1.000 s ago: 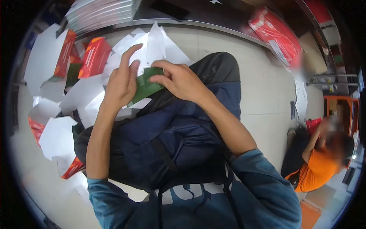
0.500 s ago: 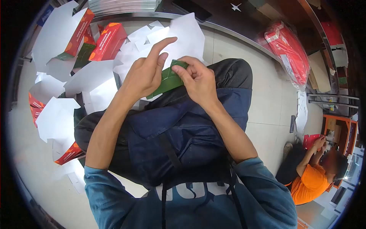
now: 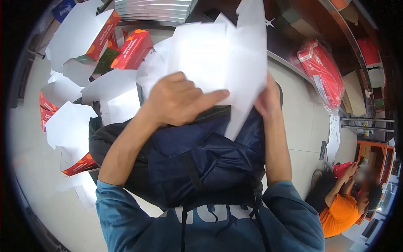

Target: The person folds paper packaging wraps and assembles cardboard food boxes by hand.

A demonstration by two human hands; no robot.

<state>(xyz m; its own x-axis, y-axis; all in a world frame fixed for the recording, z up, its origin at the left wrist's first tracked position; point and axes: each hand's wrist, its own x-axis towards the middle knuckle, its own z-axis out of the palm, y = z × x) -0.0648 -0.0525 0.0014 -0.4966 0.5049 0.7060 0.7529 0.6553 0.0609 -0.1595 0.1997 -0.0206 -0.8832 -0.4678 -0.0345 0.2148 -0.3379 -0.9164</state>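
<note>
A white cardboard sheet (image 3: 201, 54), partly folded and smeared by motion, stands over my lap. At its lower edge is my left hand (image 3: 178, 98), fingers curled and the index finger stretched along the card. My right hand (image 3: 268, 96) grips the sheet's raised right side, its fingertips partly hidden behind the card. Dark blue cloth (image 3: 201, 155) lies over my crossed legs below both hands.
Opened red and white boxes (image 3: 134, 49) crowd the floor to the left. Red goods in clear plastic (image 3: 321, 73) lean at the right by a dark metal shelf edge (image 3: 289, 67). Another person in an orange shirt (image 3: 342, 214) sits at the lower right.
The green side of the card no longer shows; its white side now faces up, spread larger. My right hand has moved right with it, and my left hand has moved lower.
</note>
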